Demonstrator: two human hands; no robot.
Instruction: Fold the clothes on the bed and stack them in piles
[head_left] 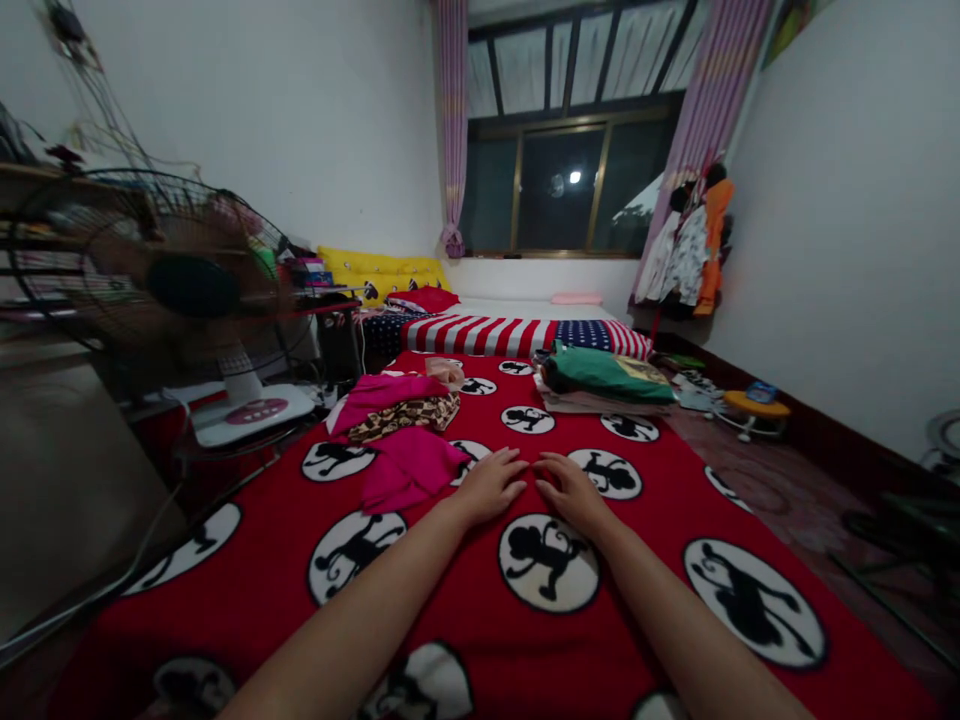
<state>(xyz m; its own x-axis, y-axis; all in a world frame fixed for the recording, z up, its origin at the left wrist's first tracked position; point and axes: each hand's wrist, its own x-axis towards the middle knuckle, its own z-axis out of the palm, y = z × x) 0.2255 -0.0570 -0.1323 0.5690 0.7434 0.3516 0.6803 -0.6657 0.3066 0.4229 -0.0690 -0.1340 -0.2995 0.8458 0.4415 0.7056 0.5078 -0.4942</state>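
Observation:
My left hand [491, 487] rests palm down on a red blanket [480, 590] printed with black monkeys in white circles. Its fingers are stretched out and hold nothing. Close by on the right lies my right hand [568, 488], also flat with extended fingers and nothing in it. The fingertips of the two hands point toward each other with a small gap between. Left of my left hand is a loose heap of magenta cloth [412, 470] with a leopard-print garment [409, 415] across it. Beyond my right hand sits a stack of folded clothes with a green garment [600, 372] on top.
An electric fan [247, 400] stands at the left beside the bed. Farther back is another bed with a striped, starred cover [480, 335]. Clothes [694, 245] hang by the window at the right. A low yellow stool [757, 405] stands on the floor.

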